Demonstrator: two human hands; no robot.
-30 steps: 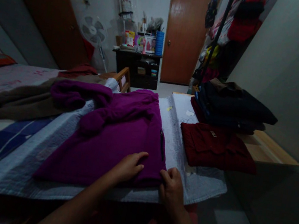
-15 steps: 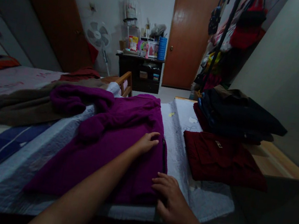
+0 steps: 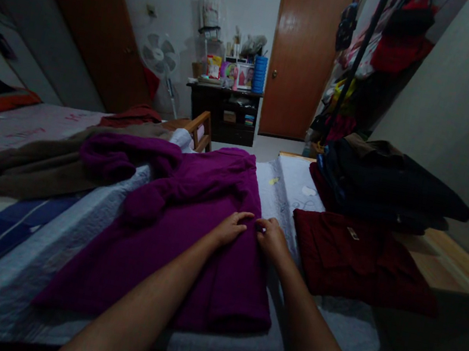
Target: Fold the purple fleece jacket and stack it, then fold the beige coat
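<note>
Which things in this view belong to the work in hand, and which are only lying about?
In the work:
- purple garment, spread out
- left hand and right hand, at its zip side
- pale quilt, under it

Lying about:
- dark red folded garment
- dark folded pile
- brown garment

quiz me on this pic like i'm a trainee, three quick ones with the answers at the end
1. Multiple choice: which item are the left hand and right hand at?
a) the brown trousers
b) the purple garment
c) the navy stack

2. True or false: the folded dark red garment with a small pale tag lies to the right of the purple garment in this view.

3. Fill in: the tall ribbed container on the dark cabinet is coloured ___.

Key: 1 b; 2 true; 3 blue
</note>
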